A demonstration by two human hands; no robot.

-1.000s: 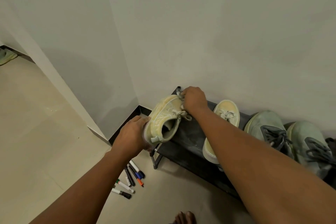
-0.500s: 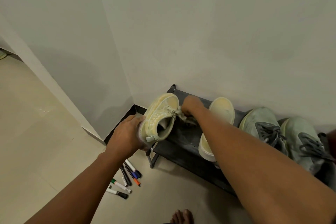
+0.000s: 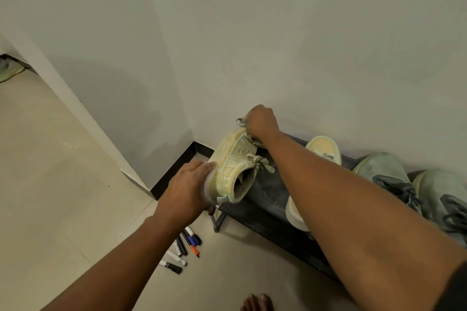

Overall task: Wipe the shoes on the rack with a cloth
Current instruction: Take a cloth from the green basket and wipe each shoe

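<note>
Right hand (image 3: pixel 261 121) fingers curled tight around a bunched grey cloth (image 3: pixel 241 122), bits of it poking out left of the knuckles and below the fist, fist at the toe end of a pale yellow sneaker (image 3: pixel 233 166); whether the cloth actually touches the toe cap is hard to tell, looks like it does. Left hand (image 3: pixel 188 188) grips the heel and sole side of the same sneaker, fingers wrapped along the sole edge with tips toward the toe, thumb hidden. Sneaker is tipped onto its side, opening facing the camera, laces (image 3: pixel 260 163) loosely knotted and hanging toward the rack; it sits at the left end of a black shoe rack (image 3: pixel 265 194), partly overhanging that end, cannot tell if it rests on the shelf or is held just off it. Rack top shelf looks dusty, black tube leg (image 3: pixel 217 219) visible under the left corner, rack stands against the white wall (image 3: pixel 303 45). Second yellow sneaker (image 3: pixel 321 149) stands upright on the shelf just to the right, toe toward the wall, mostly covered by the right forearm. Further right two grey-green sneakers (image 3: pixel 384 166) with dark grey laces, side by side, second one cut by the frame edge. On the beige tiled floor (image 3: pixel 50 184) left of the rack leg, a loose cluster of marker pens (image 3: pixel 184 247), caps black, blue, orange. Bare toes (image 3: pixel 257 303) at bottom edge. Black skirting (image 3: pixel 174 171) runs along the wall corner.
</note>
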